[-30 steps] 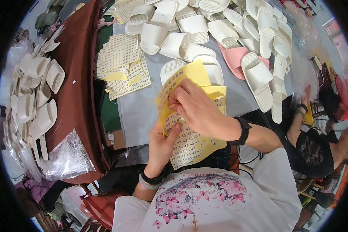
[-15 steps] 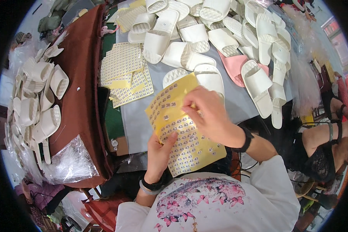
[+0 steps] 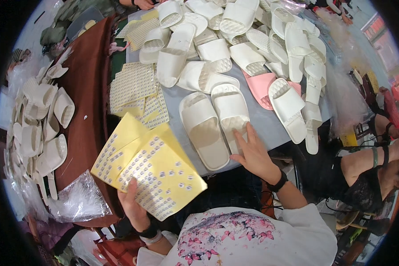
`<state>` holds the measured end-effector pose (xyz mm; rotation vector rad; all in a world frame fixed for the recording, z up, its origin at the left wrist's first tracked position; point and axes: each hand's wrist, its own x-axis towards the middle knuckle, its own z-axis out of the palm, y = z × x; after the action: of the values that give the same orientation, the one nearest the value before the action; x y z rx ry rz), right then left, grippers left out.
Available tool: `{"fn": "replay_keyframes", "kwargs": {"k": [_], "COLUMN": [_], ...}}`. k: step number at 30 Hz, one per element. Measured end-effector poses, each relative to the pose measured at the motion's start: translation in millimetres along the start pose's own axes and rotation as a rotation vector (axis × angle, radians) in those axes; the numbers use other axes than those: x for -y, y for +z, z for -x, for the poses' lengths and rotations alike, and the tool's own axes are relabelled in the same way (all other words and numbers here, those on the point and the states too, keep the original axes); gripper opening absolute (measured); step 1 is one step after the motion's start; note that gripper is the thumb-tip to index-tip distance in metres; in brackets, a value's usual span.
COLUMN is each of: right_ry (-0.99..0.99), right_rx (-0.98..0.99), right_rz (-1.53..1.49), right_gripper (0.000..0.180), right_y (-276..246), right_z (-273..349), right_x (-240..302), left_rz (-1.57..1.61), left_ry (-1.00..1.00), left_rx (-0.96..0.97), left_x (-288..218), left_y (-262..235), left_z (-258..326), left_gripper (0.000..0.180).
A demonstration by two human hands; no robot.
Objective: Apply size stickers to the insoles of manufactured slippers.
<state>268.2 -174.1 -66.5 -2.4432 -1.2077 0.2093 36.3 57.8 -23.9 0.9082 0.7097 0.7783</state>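
Observation:
My left hand (image 3: 132, 205) grips the lower edge of two overlapping yellow sticker sheets (image 3: 150, 170), held out to the left over the table's front edge. My right hand (image 3: 252, 153) lies with fingers spread on the heel of the right slipper of a white pair (image 3: 213, 122) standing side by side at the table's near edge. Whether a sticker is under the fingertips I cannot tell.
A grey table (image 3: 270, 124) carries a heap of white slippers (image 3: 252, 35), a pink slipper (image 3: 261, 86) and more sticker sheets (image 3: 135, 86). A brown surface (image 3: 86, 111) with stacked white slippers (image 3: 35, 128) and a clear plastic bag (image 3: 77, 199) lies left. Another person (image 3: 372, 173) sits right.
My right hand left the sticker sheets and went to the white slipper. My left hand swung the yellow sheets away to the left, uncovering the white pair.

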Motion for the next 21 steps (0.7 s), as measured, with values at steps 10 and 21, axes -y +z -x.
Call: {"fn": "replay_keyframes", "kwargs": {"k": [10,21], "right_ry": [0.027,0.207], "right_rx": [-0.180,-0.121], "right_rz": [-0.128,-1.060], "right_gripper": [0.029,0.025], "right_y": [-24,-49], "right_z": [-1,3], "right_x": [6,34], "left_rz": [-0.095,-0.001], "left_ry": [-0.236,-0.218], "left_rx": [0.224,0.291], "left_x": [22,20], "left_y": [47,51], "left_z": [19,20], "left_gripper": [0.026,0.034]}}
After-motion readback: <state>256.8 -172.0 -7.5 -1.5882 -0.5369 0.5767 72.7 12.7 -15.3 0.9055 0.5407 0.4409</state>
